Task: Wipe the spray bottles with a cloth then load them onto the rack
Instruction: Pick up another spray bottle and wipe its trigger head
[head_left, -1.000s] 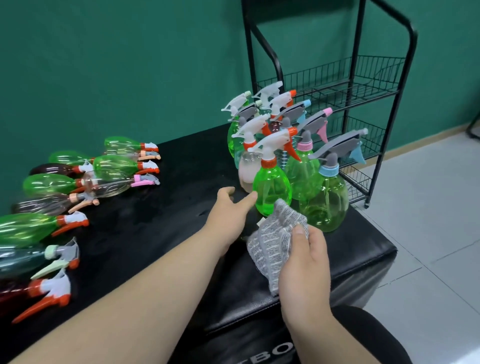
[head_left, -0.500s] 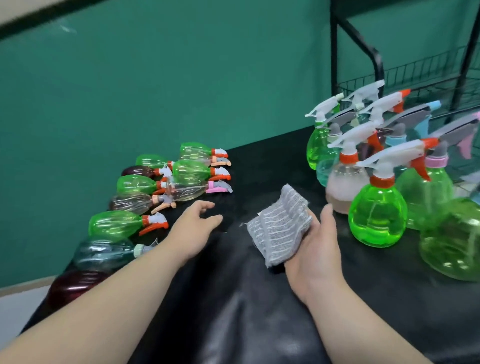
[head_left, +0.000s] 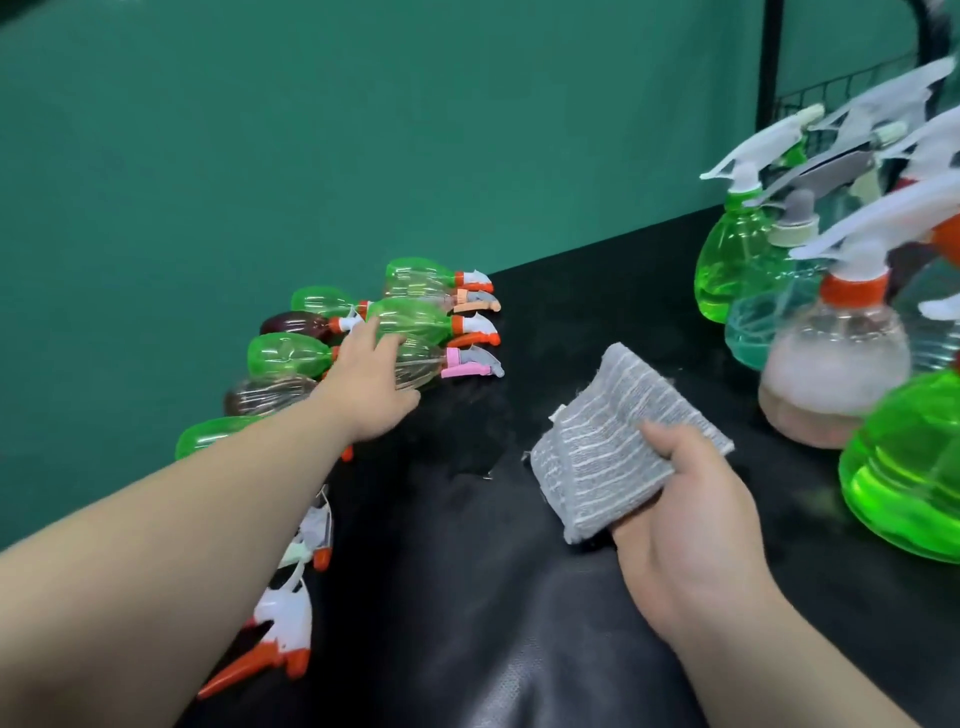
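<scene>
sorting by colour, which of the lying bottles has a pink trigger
The clear bottle partly covered by the left hand; its neighbours have orange or peach triggers.

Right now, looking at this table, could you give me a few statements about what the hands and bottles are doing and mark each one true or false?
1. The right hand grips a grey striped cloth. True.
2. The left hand holds a bottle up in the air. False: it reaches to the clear bottle with a pink collar, which lies on the black table.
3. The left-side bottles stand upright. False: they lie on their sides; the upright bottles are at the right.
4. The nearest upright bottle is bright green. True.
</scene>
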